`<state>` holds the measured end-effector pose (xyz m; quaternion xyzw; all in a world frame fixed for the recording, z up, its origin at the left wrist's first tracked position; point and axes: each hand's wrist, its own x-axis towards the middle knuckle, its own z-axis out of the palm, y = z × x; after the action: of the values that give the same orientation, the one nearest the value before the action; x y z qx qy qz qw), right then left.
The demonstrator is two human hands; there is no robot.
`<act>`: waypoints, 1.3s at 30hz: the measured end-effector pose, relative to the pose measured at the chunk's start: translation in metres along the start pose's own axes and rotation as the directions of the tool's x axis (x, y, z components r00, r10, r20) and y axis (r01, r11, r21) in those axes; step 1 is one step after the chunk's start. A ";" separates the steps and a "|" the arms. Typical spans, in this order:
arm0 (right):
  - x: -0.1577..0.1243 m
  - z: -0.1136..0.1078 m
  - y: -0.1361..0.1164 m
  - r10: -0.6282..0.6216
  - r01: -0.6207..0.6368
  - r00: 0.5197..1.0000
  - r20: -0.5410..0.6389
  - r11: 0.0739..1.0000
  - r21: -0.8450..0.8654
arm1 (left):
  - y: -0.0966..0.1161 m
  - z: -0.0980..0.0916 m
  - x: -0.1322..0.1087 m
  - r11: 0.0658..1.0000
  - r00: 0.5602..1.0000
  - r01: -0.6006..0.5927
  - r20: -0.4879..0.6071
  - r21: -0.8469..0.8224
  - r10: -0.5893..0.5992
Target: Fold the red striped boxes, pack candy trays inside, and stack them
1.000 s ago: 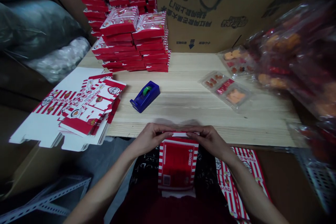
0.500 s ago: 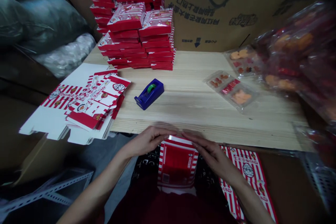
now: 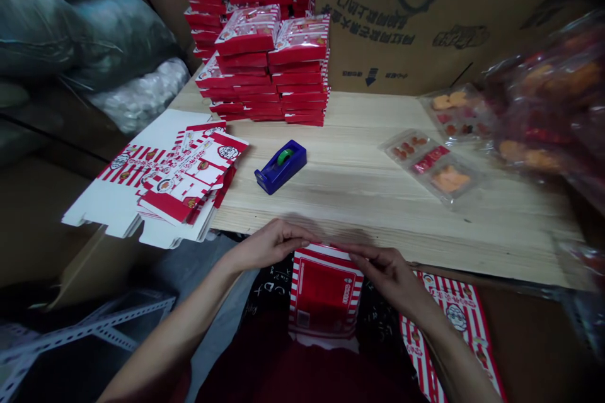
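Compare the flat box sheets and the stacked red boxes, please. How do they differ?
The flat box sheets lie unfolded in a loose pile, while the stacked red boxes are folded shut in tall stacks. The sheets show much white; the boxes look mostly red. Both carry red-and-white printing.

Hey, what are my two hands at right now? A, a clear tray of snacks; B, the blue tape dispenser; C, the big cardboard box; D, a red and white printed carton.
D. The left hand and right hand are both at the top edge of the red and white printed carton, in front of the table edge.
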<state>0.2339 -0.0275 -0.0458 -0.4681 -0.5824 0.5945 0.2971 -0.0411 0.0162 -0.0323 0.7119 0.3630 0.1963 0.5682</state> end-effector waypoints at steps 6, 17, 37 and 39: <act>-0.009 0.005 0.000 -0.140 0.161 0.984 0.114 0.966 -0.202 | 0.000 -0.006 -0.012 0.998 0.998 -0.056 0.021 0.023 0.056; -0.010 0.025 0.021 -0.218 0.202 0.967 -0.135 0.972 -0.124 | -0.023 0.030 -0.028 0.983 0.969 -0.123 -0.199 0.139 0.150; -0.018 0.006 0.019 -0.138 0.129 0.948 -0.288 0.990 -0.049 | -0.027 -0.101 0.036 0.966 0.666 0.151 -0.700 -0.212 -0.257; -0.018 0.006 0.018 -0.158 0.145 0.944 -0.289 0.987 -0.065 | -0.023 -0.098 0.033 0.956 0.653 0.114 -0.705 -0.270 -0.277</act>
<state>0.2391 -0.0492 -0.0601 -0.5112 -0.5789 0.4811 0.4148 -0.0942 0.1082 -0.0315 0.4673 0.6138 0.4388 0.4608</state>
